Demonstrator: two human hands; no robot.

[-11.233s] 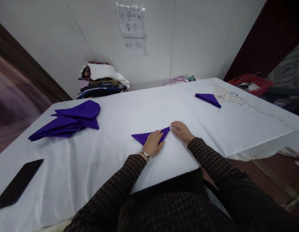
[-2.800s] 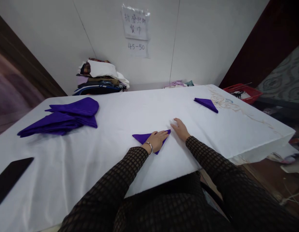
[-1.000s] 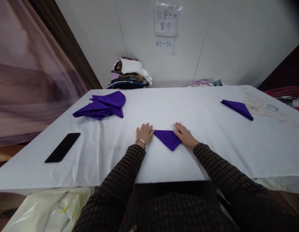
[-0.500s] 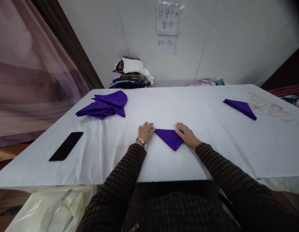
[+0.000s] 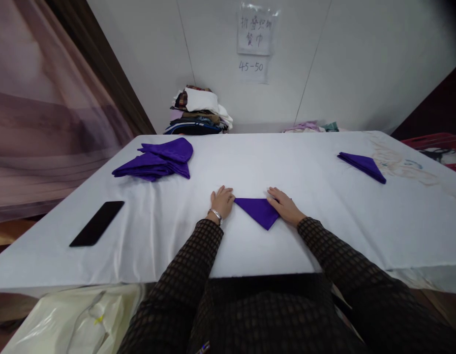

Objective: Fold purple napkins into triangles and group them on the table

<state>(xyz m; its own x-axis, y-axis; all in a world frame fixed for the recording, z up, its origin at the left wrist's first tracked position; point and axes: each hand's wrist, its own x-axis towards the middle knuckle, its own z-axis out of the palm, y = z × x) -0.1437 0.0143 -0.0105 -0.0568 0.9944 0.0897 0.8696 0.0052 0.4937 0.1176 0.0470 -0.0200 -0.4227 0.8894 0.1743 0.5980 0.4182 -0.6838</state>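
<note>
A purple cloth napkin (image 5: 258, 211), folded into a triangle, lies on the white-covered table in front of me with its point toward my body. At its left corner rests my left hand (image 5: 222, 202), fingers stretched out, the fingertips touching the corner. My right hand (image 5: 286, 205) lies flat over the napkin's right part and hides most of that end. To the far left is a loose pile of purple napkins (image 5: 157, 160). Another folded purple napkin (image 5: 362, 166) lies at the far right.
A black flat phone-like slab (image 5: 98, 223) lies on the white tablecloth (image 5: 228, 152) to the left. Stacked clothes (image 5: 200, 115) stand behind the table's far edge. Paper signs (image 5: 254, 37) hang on the wall. Below the front edge at left is a pale plastic bag (image 5: 83, 319).
Both hands and the napkin between them stay almost in place. The view has shifted very slightly.
</note>
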